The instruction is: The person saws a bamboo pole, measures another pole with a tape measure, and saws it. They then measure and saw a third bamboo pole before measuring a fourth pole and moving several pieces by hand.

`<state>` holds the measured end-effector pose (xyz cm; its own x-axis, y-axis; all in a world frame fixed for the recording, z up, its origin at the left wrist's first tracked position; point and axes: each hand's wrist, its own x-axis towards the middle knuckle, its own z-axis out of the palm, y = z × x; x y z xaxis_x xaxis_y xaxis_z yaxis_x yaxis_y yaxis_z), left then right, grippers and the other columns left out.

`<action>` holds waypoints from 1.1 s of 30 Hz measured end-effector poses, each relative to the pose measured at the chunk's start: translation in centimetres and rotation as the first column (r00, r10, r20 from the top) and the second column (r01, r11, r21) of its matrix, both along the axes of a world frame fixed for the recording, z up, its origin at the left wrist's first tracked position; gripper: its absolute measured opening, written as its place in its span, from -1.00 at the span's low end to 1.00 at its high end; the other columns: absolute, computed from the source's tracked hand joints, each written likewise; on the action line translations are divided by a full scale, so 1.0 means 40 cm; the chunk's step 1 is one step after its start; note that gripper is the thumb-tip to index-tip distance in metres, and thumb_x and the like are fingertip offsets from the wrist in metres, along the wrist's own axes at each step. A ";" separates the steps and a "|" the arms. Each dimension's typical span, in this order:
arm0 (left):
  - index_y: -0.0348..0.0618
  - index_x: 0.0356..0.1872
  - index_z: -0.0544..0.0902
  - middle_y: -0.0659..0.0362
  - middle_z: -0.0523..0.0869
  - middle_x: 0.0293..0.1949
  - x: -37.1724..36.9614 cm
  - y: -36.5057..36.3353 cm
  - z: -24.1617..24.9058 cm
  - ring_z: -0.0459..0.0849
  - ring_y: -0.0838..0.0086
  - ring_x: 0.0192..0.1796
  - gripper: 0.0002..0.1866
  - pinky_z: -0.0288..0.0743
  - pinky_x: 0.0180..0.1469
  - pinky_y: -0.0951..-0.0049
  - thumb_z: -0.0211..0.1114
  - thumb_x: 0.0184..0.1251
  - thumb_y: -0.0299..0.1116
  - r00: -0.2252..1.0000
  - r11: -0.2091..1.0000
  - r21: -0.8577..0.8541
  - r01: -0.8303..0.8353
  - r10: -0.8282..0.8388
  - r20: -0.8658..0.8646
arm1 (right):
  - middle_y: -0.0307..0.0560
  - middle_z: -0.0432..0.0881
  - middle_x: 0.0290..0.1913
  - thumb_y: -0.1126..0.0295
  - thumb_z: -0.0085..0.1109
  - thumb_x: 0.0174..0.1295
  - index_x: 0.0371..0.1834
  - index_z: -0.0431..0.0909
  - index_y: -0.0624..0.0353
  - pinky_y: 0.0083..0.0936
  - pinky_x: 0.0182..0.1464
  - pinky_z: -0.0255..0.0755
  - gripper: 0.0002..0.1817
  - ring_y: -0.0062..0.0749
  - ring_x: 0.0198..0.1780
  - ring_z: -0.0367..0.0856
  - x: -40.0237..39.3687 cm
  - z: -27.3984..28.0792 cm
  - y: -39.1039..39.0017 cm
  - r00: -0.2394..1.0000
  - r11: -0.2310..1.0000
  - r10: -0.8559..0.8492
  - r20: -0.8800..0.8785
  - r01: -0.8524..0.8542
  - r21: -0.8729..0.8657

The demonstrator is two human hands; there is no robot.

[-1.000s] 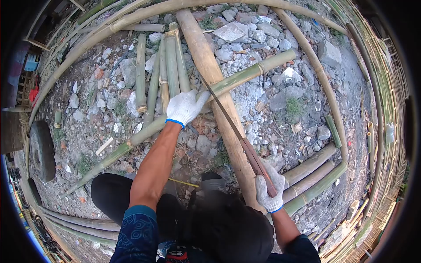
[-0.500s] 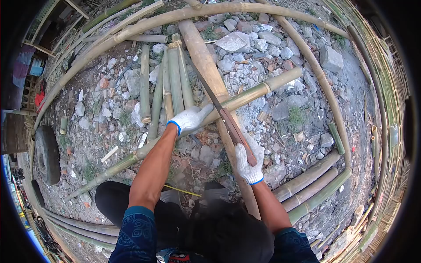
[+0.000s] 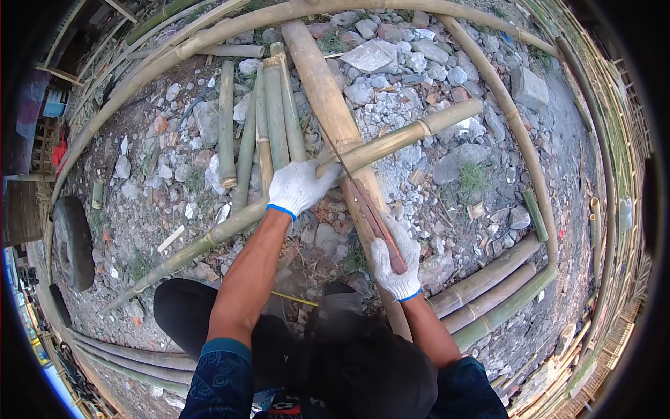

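Observation:
My right hand (image 3: 396, 262), in a white knit glove, is wrapped round the riveted wooden handle of a long, thin-bladed hand saw (image 3: 368, 209). The blade lies across a bamboo pole (image 3: 391, 145), pointing away from me, seen nearly edge-on; its teeth cannot be made out. My left hand (image 3: 301, 187), also gloved, grips that pole just left of the blade, thumb close to the metal. Beneath the pole, a thicker bamboo trunk (image 3: 328, 98) runs lengthwise and supports it at the crossing.
Cut bamboo lengths (image 3: 278, 115) lie beyond my left hand, and thicker ones (image 3: 488, 286) at right. A long bent pole (image 3: 202, 47) arches across the far side. Broken stones (image 3: 373, 56) cover the ground. A tyre (image 3: 73, 243) is at left, and a yellow strip (image 3: 294, 299) lies near my legs.
The saw handle and my right hand have shifted slightly towards me. The blade shows thinner, turned more edge-on. My left hand still grips the pole, its back turned more upward.

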<state>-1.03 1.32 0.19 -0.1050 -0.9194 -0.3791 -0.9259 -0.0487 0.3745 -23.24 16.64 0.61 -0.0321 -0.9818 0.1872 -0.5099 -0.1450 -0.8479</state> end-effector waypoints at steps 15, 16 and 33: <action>-0.27 -0.02 0.82 -0.32 0.82 -0.16 0.007 0.003 -0.024 0.83 -0.18 -0.02 -0.18 0.67 0.09 -0.08 0.02 0.51 0.41 1.000 1.000 -0.007 -0.020 0.020 0.007 | 0.21 0.83 -0.07 0.23 0.37 0.40 0.32 0.63 0.31 -0.24 0.01 0.71 -0.49 0.11 -0.05 0.87 0.065 0.019 -0.086 0.997 1.000 -0.006 -0.082 0.006 0.001; -0.26 -0.03 0.82 -0.31 0.82 -0.16 0.015 -0.010 -0.020 0.83 -0.18 -0.03 -0.18 0.67 0.08 -0.08 0.03 0.51 0.41 0.999 0.999 -0.009 -0.033 0.033 -0.002 | 0.20 0.83 -0.08 0.23 0.35 0.42 0.31 0.63 0.29 -0.24 0.00 0.70 -0.51 0.10 -0.06 0.86 0.074 0.003 -0.096 0.998 0.996 -0.032 -0.052 0.027 -0.082; -0.22 -0.05 0.80 -0.27 0.82 -0.20 -0.009 -0.004 -0.013 0.81 -0.21 -0.04 -0.25 0.63 0.05 -0.14 0.00 0.54 0.35 0.999 0.997 -0.067 -0.026 0.025 -0.026 | 0.32 0.81 0.07 0.12 0.28 0.41 0.36 0.57 0.44 -0.21 0.17 0.67 -0.36 0.10 0.16 0.84 -0.114 0.135 0.193 0.998 0.981 0.055 -0.038 -0.047 0.186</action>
<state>-1.40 1.16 -0.35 -0.0899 -0.9453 -0.3136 -0.9151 -0.0459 0.4007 -27.78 24.34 6.02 0.0227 -0.9997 0.0020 -0.5423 -0.0140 -0.8401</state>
